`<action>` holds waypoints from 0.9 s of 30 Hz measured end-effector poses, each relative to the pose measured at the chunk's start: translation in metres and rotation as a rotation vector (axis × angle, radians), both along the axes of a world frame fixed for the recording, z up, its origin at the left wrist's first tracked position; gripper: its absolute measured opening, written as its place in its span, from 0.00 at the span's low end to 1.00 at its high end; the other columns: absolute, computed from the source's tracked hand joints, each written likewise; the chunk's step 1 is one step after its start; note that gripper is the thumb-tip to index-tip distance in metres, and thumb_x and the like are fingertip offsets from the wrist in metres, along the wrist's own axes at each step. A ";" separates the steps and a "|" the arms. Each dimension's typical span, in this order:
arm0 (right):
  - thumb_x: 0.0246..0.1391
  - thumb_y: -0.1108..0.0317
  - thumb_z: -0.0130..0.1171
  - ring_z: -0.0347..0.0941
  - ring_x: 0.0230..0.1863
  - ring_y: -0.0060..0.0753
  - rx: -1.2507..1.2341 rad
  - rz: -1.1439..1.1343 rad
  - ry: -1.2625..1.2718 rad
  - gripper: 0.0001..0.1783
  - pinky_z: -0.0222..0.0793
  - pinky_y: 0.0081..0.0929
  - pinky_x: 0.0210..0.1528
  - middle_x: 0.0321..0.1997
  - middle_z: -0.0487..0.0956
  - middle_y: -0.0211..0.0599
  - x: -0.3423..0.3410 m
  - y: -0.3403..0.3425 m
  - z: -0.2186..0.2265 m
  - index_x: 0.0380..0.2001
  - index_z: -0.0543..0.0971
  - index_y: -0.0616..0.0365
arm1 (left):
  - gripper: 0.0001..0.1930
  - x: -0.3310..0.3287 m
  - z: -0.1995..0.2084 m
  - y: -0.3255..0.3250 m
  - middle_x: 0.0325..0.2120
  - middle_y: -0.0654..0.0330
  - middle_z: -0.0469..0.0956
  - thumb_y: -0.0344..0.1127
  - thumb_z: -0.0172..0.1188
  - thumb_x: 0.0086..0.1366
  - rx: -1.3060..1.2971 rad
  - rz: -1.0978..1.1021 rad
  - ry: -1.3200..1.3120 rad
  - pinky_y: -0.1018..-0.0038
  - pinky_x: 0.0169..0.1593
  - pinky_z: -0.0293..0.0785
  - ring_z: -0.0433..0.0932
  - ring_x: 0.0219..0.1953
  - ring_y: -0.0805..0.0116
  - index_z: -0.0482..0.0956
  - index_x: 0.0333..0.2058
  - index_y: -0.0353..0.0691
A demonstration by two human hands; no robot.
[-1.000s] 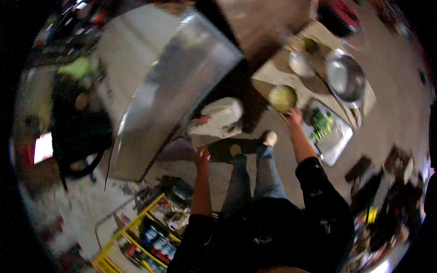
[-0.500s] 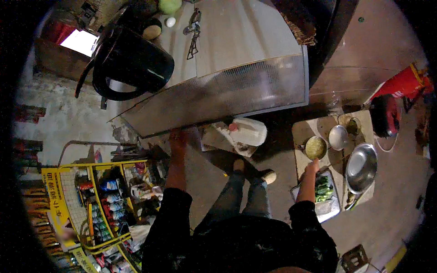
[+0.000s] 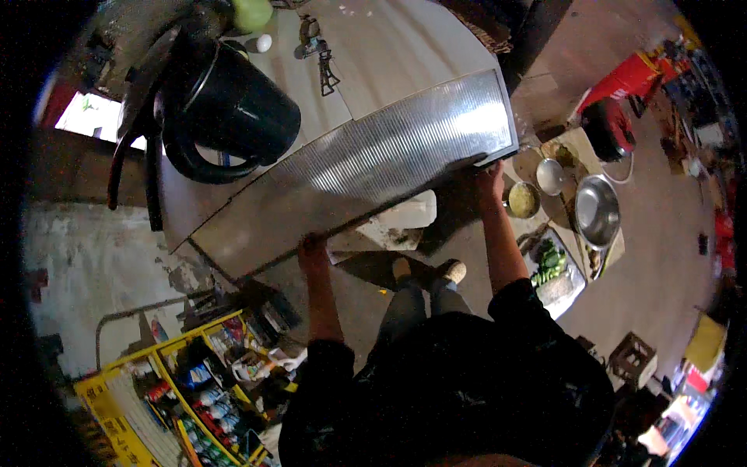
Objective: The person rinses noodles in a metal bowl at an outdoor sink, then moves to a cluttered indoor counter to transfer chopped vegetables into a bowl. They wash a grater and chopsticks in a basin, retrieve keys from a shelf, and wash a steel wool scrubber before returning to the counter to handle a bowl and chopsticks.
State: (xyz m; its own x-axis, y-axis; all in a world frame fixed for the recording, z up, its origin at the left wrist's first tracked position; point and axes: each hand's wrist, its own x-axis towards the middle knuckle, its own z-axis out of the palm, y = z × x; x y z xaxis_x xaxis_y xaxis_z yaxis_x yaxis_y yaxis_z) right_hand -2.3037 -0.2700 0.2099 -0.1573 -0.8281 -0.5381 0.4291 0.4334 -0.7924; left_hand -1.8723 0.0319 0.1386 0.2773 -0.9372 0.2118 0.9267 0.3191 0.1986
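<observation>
A long ribbed panel [image 3: 373, 167] with a thin frame runs along the near side of the pale tabletop [image 3: 389, 39]. My left hand [image 3: 313, 249] is closed at its near edge, left of the middle; deep shadow covers the fingers. At the near right corner, my right hand [image 3: 490, 180] is closed on the edge, its fingertips partly hidden. On the tabletop stand a large black pot-like vessel [image 3: 241, 101] with a curved handle, a white egg [image 3: 264, 43], a pale green round thing [image 3: 252, 14] and a small metal fitting [image 3: 327, 74].
At right, a low board holds a bowl of yellowish food [image 3: 523, 200], a ladle [image 3: 549, 177], a steel basin [image 3: 597, 210] and a tray [image 3: 572, 292] of cut greens. A white jug [image 3: 416, 208] lies below the panel. A yellow rack [image 3: 117, 389] stands lower left.
My right hand has left the bowl of yellowish food and come up to the panel's right corner. My left hand stays at the near edge. The view has shifted, and the panel shines brighter.
</observation>
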 end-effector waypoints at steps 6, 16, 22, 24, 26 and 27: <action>0.61 0.49 0.36 0.61 0.24 0.22 -0.633 -0.430 0.449 0.24 0.60 0.26 0.29 0.18 0.65 0.29 0.033 0.039 0.084 0.26 0.69 0.58 | 0.17 -0.063 0.133 0.069 0.42 0.51 0.73 0.41 0.48 0.63 1.034 0.556 -1.345 0.61 0.48 0.67 0.72 0.44 0.56 0.71 0.43 0.32; 0.44 0.77 0.44 0.65 0.30 0.54 -0.487 -0.353 1.088 0.05 0.62 0.41 0.30 0.26 0.67 0.47 0.083 -0.017 0.131 0.28 0.67 0.59 | 0.20 0.000 0.185 0.019 0.37 0.47 0.76 0.43 0.46 0.65 0.935 0.742 -2.148 0.58 0.42 0.71 0.75 0.41 0.50 0.69 0.47 0.32; 0.63 0.58 0.35 0.64 0.34 0.64 -0.301 -0.500 0.424 0.19 0.61 0.45 0.35 0.28 0.69 0.58 0.124 -0.064 0.145 0.30 0.67 0.63 | 0.25 0.018 0.207 -0.040 0.46 0.47 0.72 0.45 0.31 0.70 0.532 0.836 -2.887 0.60 0.48 0.69 0.74 0.44 0.50 0.64 0.52 0.30; 0.63 0.57 0.37 0.69 0.34 0.53 -0.399 -0.432 0.347 0.19 0.63 0.38 0.38 0.28 0.72 0.53 0.124 -0.064 0.141 0.31 0.67 0.63 | 0.24 0.030 0.195 -0.047 0.46 0.47 0.72 0.45 0.30 0.70 0.426 0.921 -2.822 0.62 0.49 0.69 0.73 0.44 0.52 0.64 0.51 0.30; 0.62 0.55 0.40 0.71 0.35 0.42 -0.445 -0.297 0.229 0.19 0.63 0.34 0.41 0.30 0.74 0.47 0.109 -0.054 0.134 0.34 0.69 0.63 | 0.23 0.060 0.145 -0.054 0.45 0.49 0.72 0.44 0.32 0.69 0.557 0.834 -2.476 0.63 0.50 0.69 0.74 0.44 0.55 0.65 0.50 0.30; 0.61 0.55 0.41 0.72 0.36 0.37 -0.448 -0.159 0.116 0.19 0.63 0.32 0.43 0.31 0.75 0.44 0.105 -0.033 0.138 0.35 0.69 0.63 | 0.22 0.060 0.133 -0.040 0.44 0.50 0.72 0.42 0.35 0.68 0.774 0.700 -2.220 0.64 0.49 0.69 0.74 0.44 0.56 0.66 0.49 0.30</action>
State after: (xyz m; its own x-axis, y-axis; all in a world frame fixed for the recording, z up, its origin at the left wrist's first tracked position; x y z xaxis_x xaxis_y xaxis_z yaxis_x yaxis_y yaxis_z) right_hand -2.1985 -0.3027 0.3478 -0.3387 -0.9349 -0.1063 0.3605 -0.0246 -0.9324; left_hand -1.8125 -0.0079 0.2714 0.3909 -0.8659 0.3121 -0.8538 -0.2145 0.4743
